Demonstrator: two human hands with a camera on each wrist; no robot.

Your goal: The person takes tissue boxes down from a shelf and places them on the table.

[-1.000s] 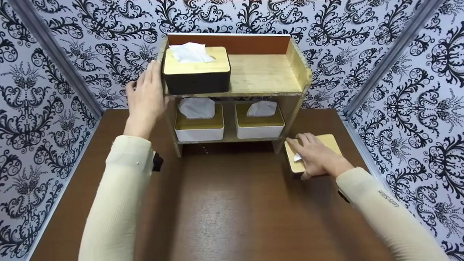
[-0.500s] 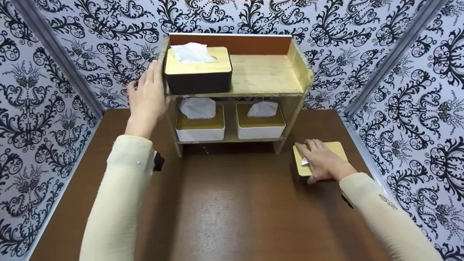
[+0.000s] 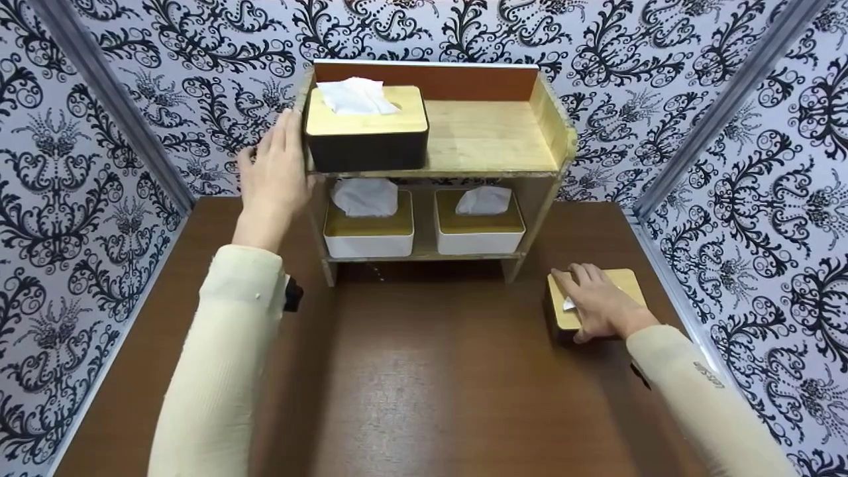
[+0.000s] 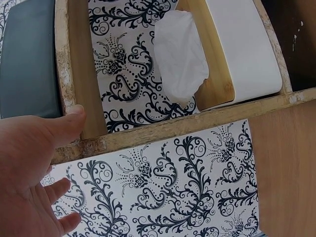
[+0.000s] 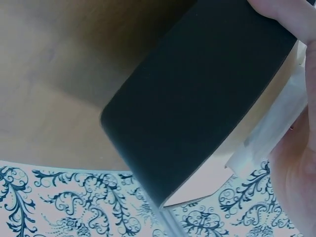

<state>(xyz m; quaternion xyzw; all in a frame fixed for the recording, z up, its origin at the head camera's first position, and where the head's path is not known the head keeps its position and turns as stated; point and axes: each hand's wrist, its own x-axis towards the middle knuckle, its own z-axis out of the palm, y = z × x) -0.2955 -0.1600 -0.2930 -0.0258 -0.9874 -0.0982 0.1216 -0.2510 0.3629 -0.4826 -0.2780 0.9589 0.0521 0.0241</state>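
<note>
We note that the right hand [image 3: 599,306] now has its dark tissue box [image 5: 192,103] farther from the shelf [image 3: 490,136] than a second ago; we judge it clear of the frame. Gripped from above, it sits at the table's [image 3: 411,377] right; we cannot confirm contact. We keep the left hand [image 3: 273,175], fingers extended, against the shelf's left side.

The cream right sleeve [image 3: 703,404] bears dark lettering [image 3: 709,375].

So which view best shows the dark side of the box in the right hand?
The right wrist view: that dark side fills much of it, close up. The head view shows only a strip; the left wrist view, none of it.
</note>
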